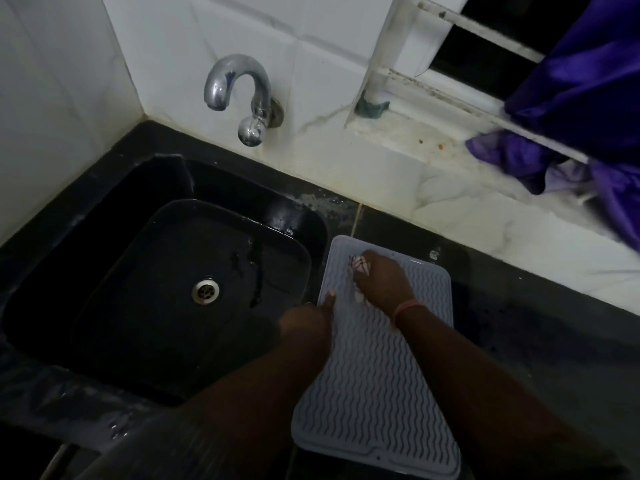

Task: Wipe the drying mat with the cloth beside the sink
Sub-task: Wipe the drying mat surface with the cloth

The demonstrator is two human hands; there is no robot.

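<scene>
At the left of the frame is the black sink point(166, 271), dark and wet, its drain near the middle and the chrome tap point(239, 95) above it on the white tiled wall. Nothing there needs my attention now.

Just right of the sink's edge, my left hand point(308, 320) rests at the left rim of the drying mat point(377, 375). The thumb lies on the mat itself, and the fingers look curled loosely, gripping nothing; I judge it is only steadying the mat.

The mat lies flat on the dark counter point(536, 341), centre-right in the lower half of the frame. Its long axis runs from the bottom edge of the frame up toward the wall, leaning slightly to the left at the top, and its wavy ridges run across the short way.

Right of that, my right hand point(384, 282) is pressed palm-down on the cloth point(358, 266), closed over it so only a striped pale corner shows at my fingertips. It sits on the mat's upper end.

I judge the wiping is under way, working the far end. Whether the lower stretch of the mat is already wiped, I cannot tell.
</scene>
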